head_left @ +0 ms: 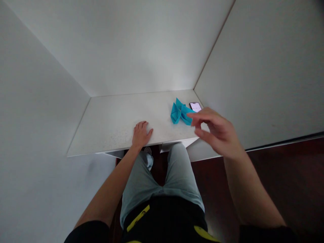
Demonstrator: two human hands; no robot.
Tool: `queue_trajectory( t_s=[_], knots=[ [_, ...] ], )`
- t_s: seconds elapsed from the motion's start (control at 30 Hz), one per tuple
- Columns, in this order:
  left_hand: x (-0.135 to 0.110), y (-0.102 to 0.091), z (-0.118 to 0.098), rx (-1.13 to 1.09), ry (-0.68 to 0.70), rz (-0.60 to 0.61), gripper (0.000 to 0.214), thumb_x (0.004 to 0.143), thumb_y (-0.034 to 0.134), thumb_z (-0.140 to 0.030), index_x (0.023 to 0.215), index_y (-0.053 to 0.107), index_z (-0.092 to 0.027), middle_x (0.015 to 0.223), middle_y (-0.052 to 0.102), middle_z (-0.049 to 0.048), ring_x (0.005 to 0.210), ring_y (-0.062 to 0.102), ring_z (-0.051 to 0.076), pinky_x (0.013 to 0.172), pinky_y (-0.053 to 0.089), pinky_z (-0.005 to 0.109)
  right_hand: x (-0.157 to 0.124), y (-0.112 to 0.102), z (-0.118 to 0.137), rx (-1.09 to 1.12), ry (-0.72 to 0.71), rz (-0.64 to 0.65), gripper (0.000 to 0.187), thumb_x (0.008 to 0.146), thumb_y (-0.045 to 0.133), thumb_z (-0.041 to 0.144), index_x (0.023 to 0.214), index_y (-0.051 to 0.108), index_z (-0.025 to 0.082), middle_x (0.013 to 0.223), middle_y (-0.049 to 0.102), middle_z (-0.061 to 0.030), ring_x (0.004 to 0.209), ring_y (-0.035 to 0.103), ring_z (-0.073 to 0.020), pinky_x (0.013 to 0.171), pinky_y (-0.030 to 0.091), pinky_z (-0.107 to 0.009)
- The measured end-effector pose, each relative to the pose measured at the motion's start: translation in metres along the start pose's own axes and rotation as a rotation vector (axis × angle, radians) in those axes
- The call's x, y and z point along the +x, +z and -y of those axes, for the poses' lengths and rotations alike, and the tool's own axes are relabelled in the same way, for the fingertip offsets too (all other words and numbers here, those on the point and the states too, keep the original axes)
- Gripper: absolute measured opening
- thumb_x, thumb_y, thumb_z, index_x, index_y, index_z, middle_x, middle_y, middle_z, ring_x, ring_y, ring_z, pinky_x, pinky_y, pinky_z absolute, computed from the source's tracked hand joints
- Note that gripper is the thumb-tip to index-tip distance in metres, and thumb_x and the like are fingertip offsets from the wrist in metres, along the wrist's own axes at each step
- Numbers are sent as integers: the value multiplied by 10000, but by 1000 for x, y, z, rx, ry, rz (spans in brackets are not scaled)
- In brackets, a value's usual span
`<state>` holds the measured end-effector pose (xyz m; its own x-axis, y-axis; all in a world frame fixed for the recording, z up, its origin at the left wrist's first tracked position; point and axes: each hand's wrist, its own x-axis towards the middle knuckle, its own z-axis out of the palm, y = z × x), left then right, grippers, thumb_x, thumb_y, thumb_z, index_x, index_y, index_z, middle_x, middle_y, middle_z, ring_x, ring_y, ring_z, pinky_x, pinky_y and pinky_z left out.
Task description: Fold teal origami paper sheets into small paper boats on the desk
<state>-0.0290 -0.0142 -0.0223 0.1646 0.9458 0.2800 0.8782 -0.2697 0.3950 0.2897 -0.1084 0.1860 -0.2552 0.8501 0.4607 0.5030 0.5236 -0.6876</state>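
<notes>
A folded turquoise paper origami figure (180, 112) lies on the white desk (106, 131), towards the right and near the back. My right hand (215, 133) hovers at its right side with thumb and fingers apart, holding nothing. The index fingertip reaches the paper's edge, though I cannot tell whether it touches. My left hand (141, 135) rests palm down near the desk's front edge, well to the left of the paper, its fingers slightly spread and holding nothing.
A black smartphone (195, 107) lies face up behind the paper, close to the back right corner. White panels (263, 67) rise behind and beside the desk. My knees in grey-green trousers (177, 168) sit below the front edge, above a dark wood floor (278, 168).
</notes>
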Motion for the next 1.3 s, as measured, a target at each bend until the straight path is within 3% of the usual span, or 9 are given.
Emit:
queue_trajectory(
  t_s=[0.1, 0.17, 0.3, 0.5, 0.73, 0.87, 1.0, 1.13, 1.3],
  knots=[
    [0, 0, 0, 21, -2, -1, 476, 1040, 594, -408, 1446, 613, -160, 1507, 611, 197, 1422, 515, 390, 1204, 422, 552, 18, 5, -82, -196, 285, -94, 358, 1015, 687, 557, 1234, 760, 284, 1061, 722, -77, 809, 667, -221, 825, 633, -439],
    [0, 1, 1, 30, -3, 1, 482, 1039, 593, -413, 1449, 612, -161, 1506, 616, 193, 1420, 518, 388, 1204, 423, 552, 13, 15, -129, -370, 452, -44, 378, 954, 786, 506, 1188, 769, 210, 1235, 690, -145, 900, 689, -229, 935, 614, -444],
    [0, 0, 1, 44, -4, 7, 487, 1037, 590, -414, 1452, 609, -159, 1504, 621, 190, 1415, 525, 383, 1204, 427, 552, 0, 44, -169, -554, 596, 169, 524, 918, 827, 514, 1356, 727, 245, 1480, 586, -163, 1094, 710, -273, 966, 597, -422],
    [0, -4, -1, 52, -14, 16, 472, 1037, 581, -396, 1445, 609, -160, 1501, 623, 193, 1416, 532, 368, 1206, 433, 538, -3, 61, -167, -657, 664, 278, 324, 1057, 593, 341, 1328, 737, 236, 1345, 699, -142, 1129, 716, -292, 882, 557, -356],
    [0, -3, -2, 18, -16, -9, 467, 1073, 532, -458, 1420, 620, -159, 1486, 638, 205, 1407, 543, 374, 1199, 431, 547, -26, 60, -129, -611, 487, 46, 325, 1103, 487, 323, 1288, 719, 191, 1306, 718, -137, 939, 717, -230, 865, 531, -328],
    [0, -4, 7, -134, -5, -43, 467, 1084, 503, -480, 1430, 604, -184, 1479, 651, 197, 1416, 558, 355, 1215, 418, 546, -11, 96, -85, -580, 338, 162, 349, 1131, 453, 360, 1340, 705, 238, 1343, 698, -111, 1015, 722, -225, 884, 533, -304],
    [-1, -1, 22, -548, 7, -47, 521, 1080, 503, -475, 1511, 505, -184, 1364, 727, 166, 1253, 687, 278, 1148, 495, 484, 12, 153, -61, -591, 265, 338, 391, 1146, 454, 421, 1406, 683, 241, 1392, 685, -133, 1183, 693, -253, 949, 532, -303],
    [3, 7, 27, -871, -124, -79, 595, 1042, 586, -477, 1543, 458, -181, 1179, 776, 115, 1012, 753, 225, 992, 572, 401, 21, 190, -62, -516, 150, 422, 453, 1161, 428, 496, 1415, 687, 225, 1360, 695, -133, 1247, 661, -242, 1048, 501, -299],
    [8, 10, 24, -918, -236, -96, 587, 1020, 581, -363, 1572, 473, -197, 1077, 766, 57, 959, 731, 196, 924, 566, 340, 16, 200, -85, -356, 73, 458, 414, 1175, 373, 319, 1309, 744, 195, 1226, 720, -105, 1185, 658, -206, 1090, 484, -318]
  ],
)
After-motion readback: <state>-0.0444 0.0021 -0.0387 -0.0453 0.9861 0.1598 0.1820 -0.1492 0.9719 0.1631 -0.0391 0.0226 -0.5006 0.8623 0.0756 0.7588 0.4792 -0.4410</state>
